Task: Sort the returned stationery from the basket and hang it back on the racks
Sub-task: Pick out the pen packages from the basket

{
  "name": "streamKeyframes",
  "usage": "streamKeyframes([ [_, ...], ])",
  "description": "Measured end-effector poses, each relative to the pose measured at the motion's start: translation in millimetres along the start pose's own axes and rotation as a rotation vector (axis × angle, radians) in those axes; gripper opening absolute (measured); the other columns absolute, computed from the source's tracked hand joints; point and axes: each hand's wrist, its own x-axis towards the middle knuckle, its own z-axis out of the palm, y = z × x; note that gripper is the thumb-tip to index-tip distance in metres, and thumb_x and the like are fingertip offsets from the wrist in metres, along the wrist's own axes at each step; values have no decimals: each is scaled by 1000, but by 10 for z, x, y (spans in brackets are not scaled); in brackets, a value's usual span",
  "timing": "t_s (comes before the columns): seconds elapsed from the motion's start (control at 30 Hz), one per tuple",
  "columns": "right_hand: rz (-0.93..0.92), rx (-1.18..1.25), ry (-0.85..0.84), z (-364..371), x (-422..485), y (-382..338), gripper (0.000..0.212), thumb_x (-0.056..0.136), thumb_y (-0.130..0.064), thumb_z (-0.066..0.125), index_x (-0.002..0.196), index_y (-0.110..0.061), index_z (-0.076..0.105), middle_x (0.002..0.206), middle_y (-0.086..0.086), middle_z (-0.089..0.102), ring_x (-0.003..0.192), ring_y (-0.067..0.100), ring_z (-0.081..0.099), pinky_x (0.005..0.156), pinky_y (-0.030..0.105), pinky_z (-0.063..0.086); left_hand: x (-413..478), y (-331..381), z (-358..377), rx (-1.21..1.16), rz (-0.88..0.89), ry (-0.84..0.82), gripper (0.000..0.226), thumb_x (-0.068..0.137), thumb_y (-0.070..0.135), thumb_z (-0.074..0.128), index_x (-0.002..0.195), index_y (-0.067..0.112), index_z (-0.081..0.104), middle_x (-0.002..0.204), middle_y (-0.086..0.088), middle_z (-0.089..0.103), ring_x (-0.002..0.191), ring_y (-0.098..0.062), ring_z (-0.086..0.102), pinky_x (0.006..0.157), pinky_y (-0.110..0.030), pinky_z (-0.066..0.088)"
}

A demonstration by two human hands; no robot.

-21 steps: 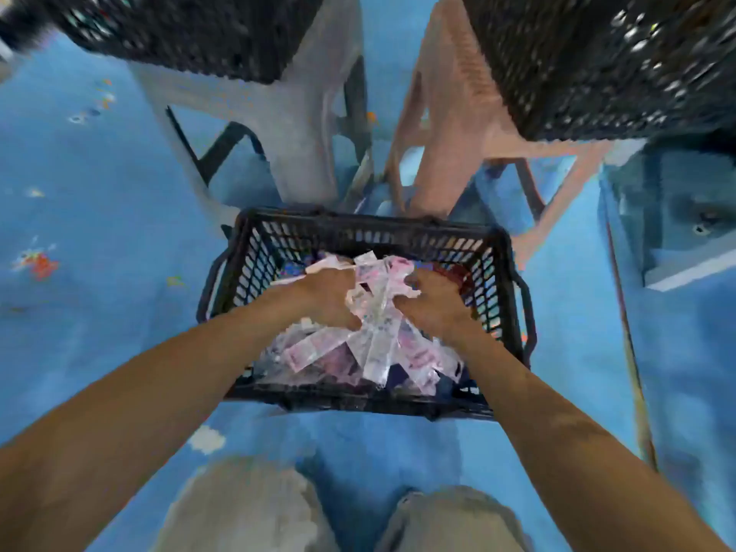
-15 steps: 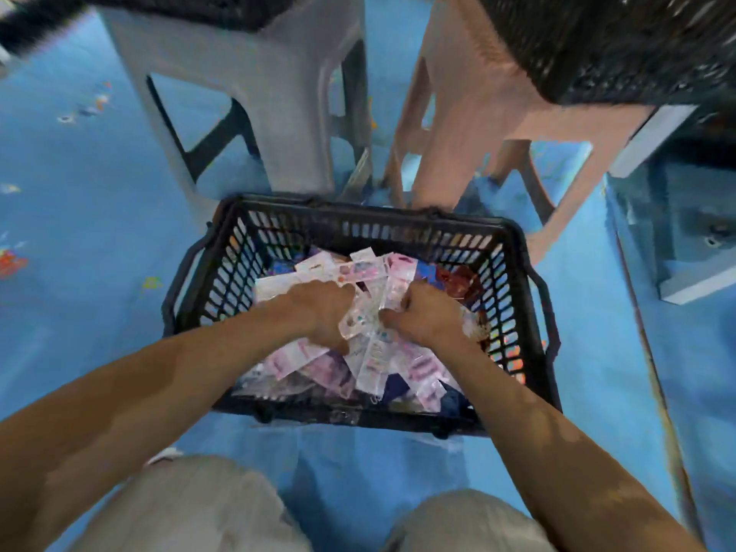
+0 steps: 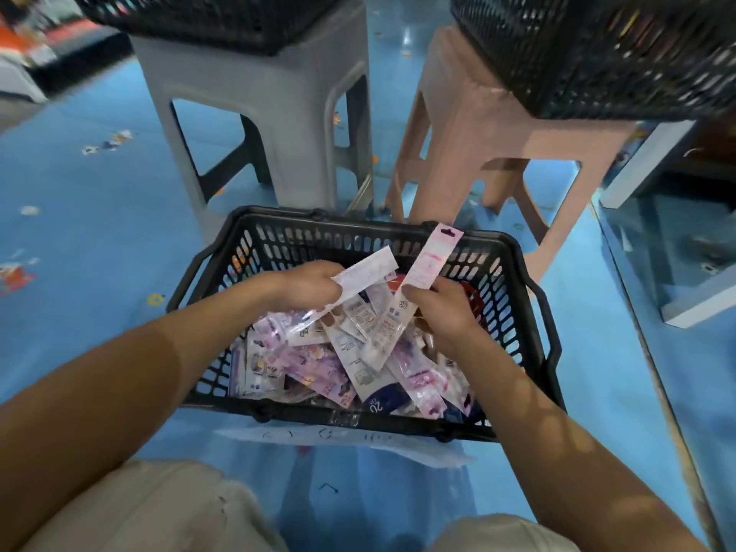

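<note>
A black plastic basket [image 3: 402,422] sits on the blue floor in front of my knees, filled with several pink, white and purple stationery packets [image 3: 330,372]. Over the basket, my left hand [image 3: 306,284] grips a long white packet [image 3: 368,270] that points right. A pink packet with a hang hole [image 3: 432,260] stands upright in my right hand [image 3: 440,308], its top reaching past the basket's far rim. The two hands are close together above the pile.
A grey stool [image 3: 271,109] and a pink stool [image 3: 498,129] stand just behind the basket, each carrying a black mesh basket [image 3: 589,53]. A clear plastic sheet [image 3: 350,442] lies under the near rim. A shelf base [image 3: 685,249] is at right.
Both hands have lifted out of the pile, each now holding a separate long packet. The camera has come closer to the basket.
</note>
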Motion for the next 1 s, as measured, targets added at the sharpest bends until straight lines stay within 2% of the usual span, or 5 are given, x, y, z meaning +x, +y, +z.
streamKeyframes([
  [0.17,16,139,-109,-84,-59,-121,11,100,-10,62,107,-8,69,107,10,78,95,23,74,70,31,52,-21,-102,-6,-481,-22,73,38,104,3,41,138,11,56,110,-12,72,100,-30,71,97,-43,55],
  [0.37,-14,59,-228,-82,-96,-211,19,99,-5,60,116,-4,68,109,12,77,83,20,64,56,21,40,3,-105,85,-778,65,-7,32,108,5,40,129,13,62,123,-21,72,111,-37,69,92,-47,59],
  [0.57,-55,-211,-366,-94,-8,-698,18,98,-7,63,114,-10,71,113,9,76,98,28,70,69,30,59,96,-5,-149,-577,90,-55,32,103,21,52,133,21,64,133,-8,69,123,-32,64,111,-54,45],
  [0.77,-551,-1006,-253,7,215,-1223,41,82,-35,72,115,-11,73,124,8,66,113,24,61,99,44,50,-21,426,-506,-150,72,-144,60,80,0,62,137,19,60,149,-4,55,144,-27,42,123,-55,27],
  [1.0,-310,-797,-521,-166,187,-804,23,87,-17,68,110,-16,73,108,0,76,101,21,72,84,34,57,-106,278,-614,-92,19,-371,40,92,7,69,132,5,64,115,-15,76,103,-28,75,85,-40,61],
])
